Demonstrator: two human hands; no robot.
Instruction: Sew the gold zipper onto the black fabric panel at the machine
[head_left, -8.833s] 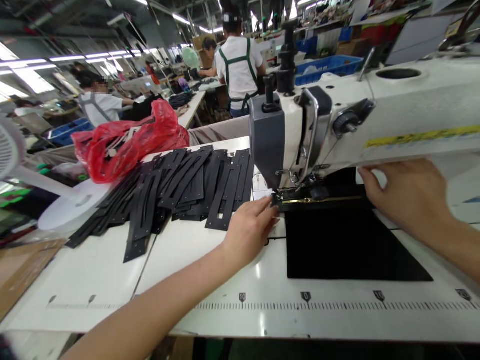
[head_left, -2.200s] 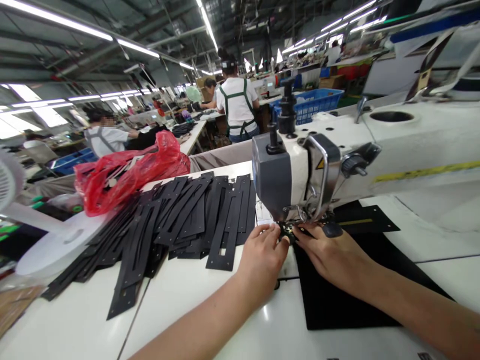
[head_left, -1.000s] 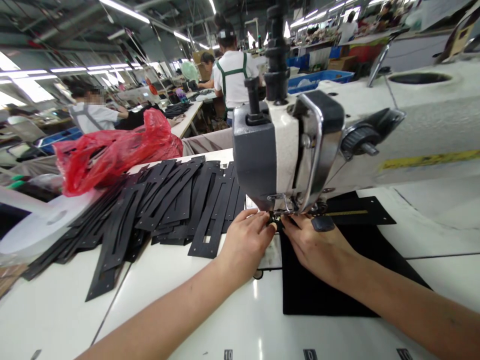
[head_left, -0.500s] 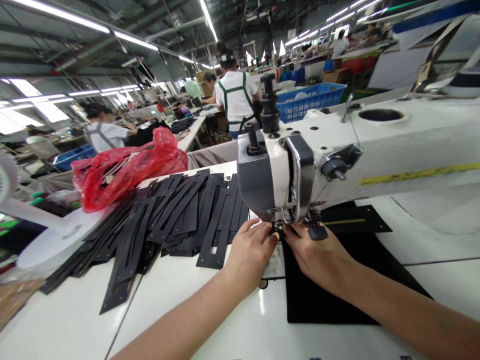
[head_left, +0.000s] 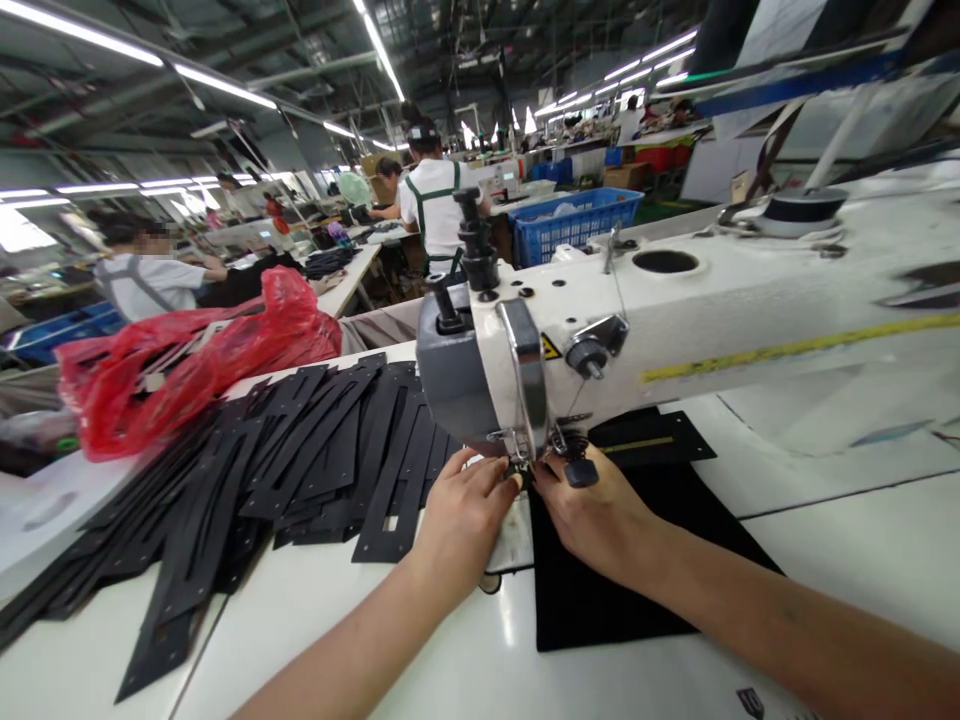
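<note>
A white sewing machine (head_left: 495,360) stands over the white table (head_left: 330,630). My left hand (head_left: 466,510) is at the left of its needle area, fingers bent and pressed together; what they hold is hidden. My right hand (head_left: 592,505) lies to the right of the needle on black fabric (head_left: 585,610), its fingertips closed at the fabric's edge under the machine head. Behind that hand, a black strip with a yellowish zipper-like line (head_left: 652,440) lies across the fabric.
Many slotted black strips (head_left: 315,460) are piled left of the machine. A red plastic bag (head_left: 202,350) sits behind them. Beyond are a blue basket (head_left: 574,225), a person in a white shirt (head_left: 435,205) and another person at the left (head_left: 154,280).
The whole view has turned to the right, so the machine and hands appear farther left. Both hands remain by the needle, with little visible change in their grip.
</note>
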